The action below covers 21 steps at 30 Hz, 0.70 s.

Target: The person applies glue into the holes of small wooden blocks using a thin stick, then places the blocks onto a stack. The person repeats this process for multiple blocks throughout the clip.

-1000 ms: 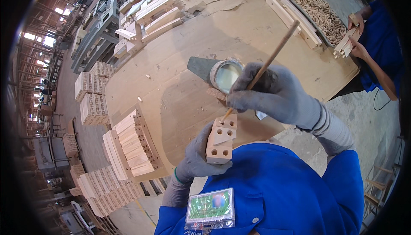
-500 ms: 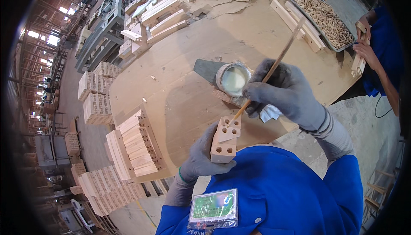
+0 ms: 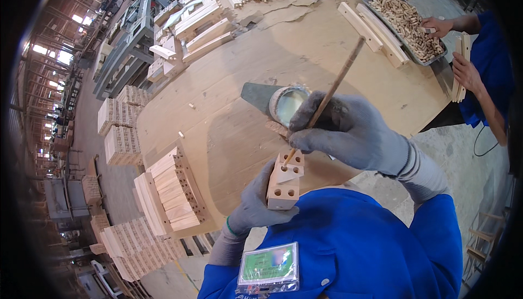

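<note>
at the near side of the tabletop (image 3: 305, 43), the left hand (image 3: 251, 203) grips drilled blocks (image 3: 282, 202). the right hand (image 3: 357, 130) pinches a stick (image 3: 343, 70), its tip at one of their holes.

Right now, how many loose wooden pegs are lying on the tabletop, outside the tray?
2: the farther peg lies left of the cup, and the nearer peg lies just beyond the row of wooden pieces. Others may be hidden.
</note>
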### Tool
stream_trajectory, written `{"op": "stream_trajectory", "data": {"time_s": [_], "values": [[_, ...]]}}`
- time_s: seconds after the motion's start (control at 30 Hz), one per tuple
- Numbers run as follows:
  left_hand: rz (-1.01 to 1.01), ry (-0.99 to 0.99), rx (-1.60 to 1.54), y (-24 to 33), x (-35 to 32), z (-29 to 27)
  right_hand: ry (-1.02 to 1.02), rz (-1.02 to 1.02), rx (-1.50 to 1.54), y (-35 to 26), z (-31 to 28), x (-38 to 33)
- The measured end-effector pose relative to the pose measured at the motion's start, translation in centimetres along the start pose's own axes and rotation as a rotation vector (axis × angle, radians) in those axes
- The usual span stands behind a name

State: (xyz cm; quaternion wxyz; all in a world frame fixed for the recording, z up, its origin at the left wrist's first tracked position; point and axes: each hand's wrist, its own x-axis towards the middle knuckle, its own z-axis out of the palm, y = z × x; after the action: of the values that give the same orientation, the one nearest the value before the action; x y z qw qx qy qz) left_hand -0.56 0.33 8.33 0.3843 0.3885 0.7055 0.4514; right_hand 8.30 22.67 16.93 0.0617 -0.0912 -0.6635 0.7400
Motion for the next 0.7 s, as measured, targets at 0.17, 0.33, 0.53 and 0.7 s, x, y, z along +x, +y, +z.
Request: {"op": "stream_trajectory", "data": {"time_s": [0.17, 0.33, 0.53, 0.7], "values": [[0.035, 0.004, 0.063, -0.2, 0.2, -0.1, -0.077, 0.009, 0.038, -0.4, -0.3, 0.1], [-0.057, -0.005, 0.043, 0.2, 0.2, -0.2, 0.011, 0.074, 0.149, -1.0, -0.8, -0.1], [0.012, 0.004, 0.075, -0.3, 0.2, -0.1, -0.060, 0.065, 0.164, 0.5, -0.9, 0.5], [0.021, -0.009, 0.036, -0.6, 0.3, -0.2, -0.058, 0.051, 0.162, 0.4, -0.9, 0.5]]}}
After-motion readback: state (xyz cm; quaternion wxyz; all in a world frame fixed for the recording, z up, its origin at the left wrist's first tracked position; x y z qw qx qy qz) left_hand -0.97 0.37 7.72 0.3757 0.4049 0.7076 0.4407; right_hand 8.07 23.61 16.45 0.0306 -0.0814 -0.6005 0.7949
